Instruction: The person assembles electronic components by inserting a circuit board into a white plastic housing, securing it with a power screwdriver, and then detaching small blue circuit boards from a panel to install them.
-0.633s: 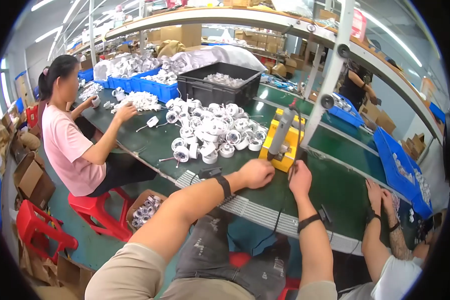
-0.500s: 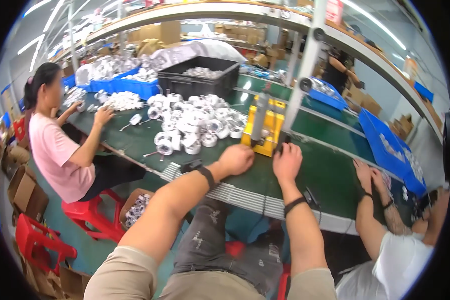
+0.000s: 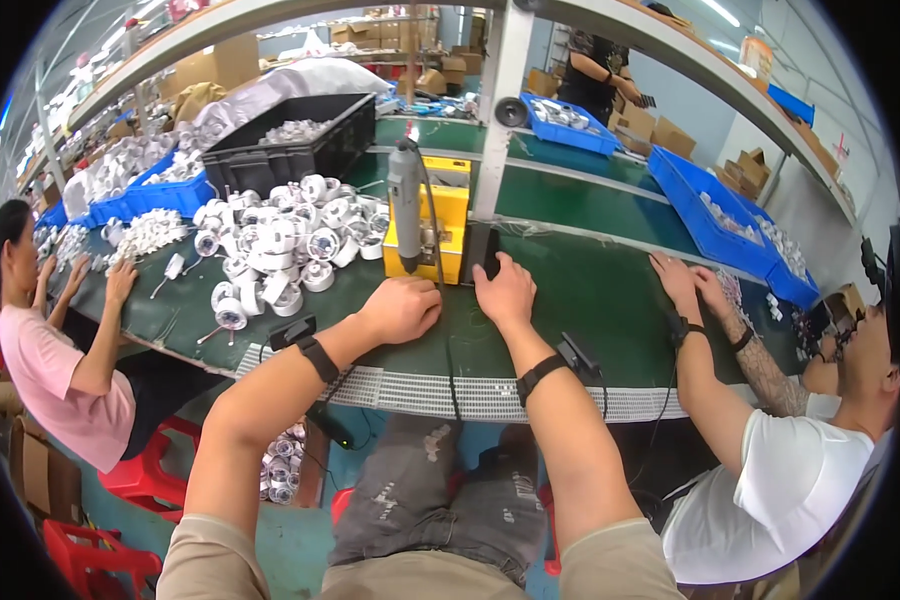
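Note:
My left hand (image 3: pixel 405 308) rests low over the green table with its fingers curled; what they hold, if anything, is hidden. Just beyond it stands a yellow metal fixture (image 3: pixel 454 212) with a grey electric screwdriver (image 3: pixel 404 200) upright at its front, its dark cable running down to the table edge. My right hand (image 3: pixel 506 290) has thumb and fingers at the lower edge of a black rectangular object (image 3: pixel 481 252) beside the fixture. To the left lies a heap of white round housings (image 3: pixel 290 240), some with clear domed or ringed fronts.
A black crate (image 3: pixel 290 145) and blue bins (image 3: pixel 175 190) of white parts stand behind the heap. Blue trays (image 3: pixel 710 215) lie far right. A shelf post (image 3: pixel 502 110) rises behind the fixture. A pink-shirted person (image 3: pixel 60 370) sits left; a white-shirted person (image 3: pixel 770 490) works right.
The whole view has swung right, so the fixture and heap sit further left. My left hand looks slightly further from the fixture; my right hand stays at the black object.

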Action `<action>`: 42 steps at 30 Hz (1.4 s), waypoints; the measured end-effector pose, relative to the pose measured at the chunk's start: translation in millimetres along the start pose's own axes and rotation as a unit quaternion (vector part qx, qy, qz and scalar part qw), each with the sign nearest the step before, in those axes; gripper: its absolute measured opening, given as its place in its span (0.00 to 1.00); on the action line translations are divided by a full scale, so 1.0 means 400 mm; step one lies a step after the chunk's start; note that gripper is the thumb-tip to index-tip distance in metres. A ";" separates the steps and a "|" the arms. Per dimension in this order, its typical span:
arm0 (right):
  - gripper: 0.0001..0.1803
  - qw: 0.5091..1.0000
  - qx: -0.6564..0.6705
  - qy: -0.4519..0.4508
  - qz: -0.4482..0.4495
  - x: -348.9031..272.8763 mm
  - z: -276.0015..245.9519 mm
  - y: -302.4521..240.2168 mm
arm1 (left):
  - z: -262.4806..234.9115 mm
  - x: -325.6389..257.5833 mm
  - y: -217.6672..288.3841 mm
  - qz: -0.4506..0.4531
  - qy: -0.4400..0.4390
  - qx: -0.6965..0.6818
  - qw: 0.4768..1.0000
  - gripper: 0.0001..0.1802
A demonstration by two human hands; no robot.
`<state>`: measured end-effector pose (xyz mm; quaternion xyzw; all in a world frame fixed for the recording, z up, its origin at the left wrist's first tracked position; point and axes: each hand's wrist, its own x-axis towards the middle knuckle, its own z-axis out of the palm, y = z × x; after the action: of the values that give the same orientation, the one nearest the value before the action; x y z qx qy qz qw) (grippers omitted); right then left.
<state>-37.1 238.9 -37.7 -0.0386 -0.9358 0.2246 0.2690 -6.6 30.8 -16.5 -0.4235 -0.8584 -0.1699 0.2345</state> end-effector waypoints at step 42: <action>0.20 0.947 0.283 -0.154 -0.009 0.138 -0.014 0.052 | 0.067 0.108 0.041 -0.004 -0.060 -0.216 0.975 0.09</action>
<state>-82.0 270.4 -15.7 0.0824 -0.8643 0.4806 0.1231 -23.3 81.6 -13.4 -0.4702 -0.8157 -0.3261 0.0850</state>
